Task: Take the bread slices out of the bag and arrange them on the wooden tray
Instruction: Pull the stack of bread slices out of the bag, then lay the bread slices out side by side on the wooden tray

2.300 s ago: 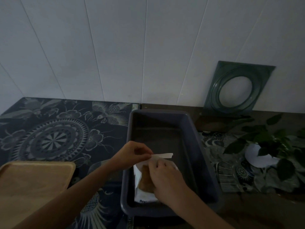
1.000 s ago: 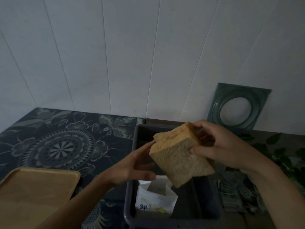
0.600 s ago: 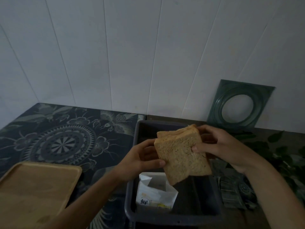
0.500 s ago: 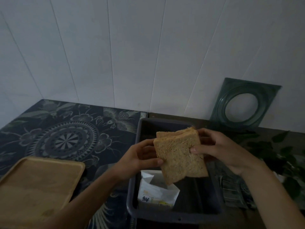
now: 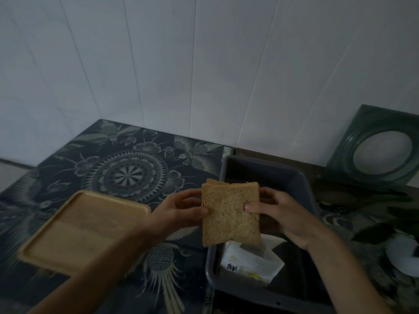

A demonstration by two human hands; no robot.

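I've got the bread slices (image 5: 230, 214) up in the air, a small stack standing on edge, pinched from both sides: my left hand (image 5: 179, 214) closed on the left edge with the thumb over the front face, my right hand (image 5: 281, 215) closed on the right edge, thumb on the front, fingers wrapped behind. The stack hangs over the near end of the dark plastic bin (image 5: 301, 184), right above the bag (image 5: 249, 261), which sits open and slumped inside it. The wooden tray (image 5: 84, 230) lies to my left on the patterned bench (image 5: 124, 168), bare, well apart from the bread.

Here's what worries me. At the top I can see the back slices fanned out of line with the front one, so the stack isn't square. How many are in there I can't tell. If I ease my grip to peel one off, the loose ones at the back could slide out and drop into the bin or onto the bag. Squeeze harder and I'd likely dent or tear the soft crumb under my thumbs. The carry to the tray runs across open bench, so any slice that slips lands on the cloth, not the wood. And my left forearm passes over the tray's near corner; a careless swing could nudge it.
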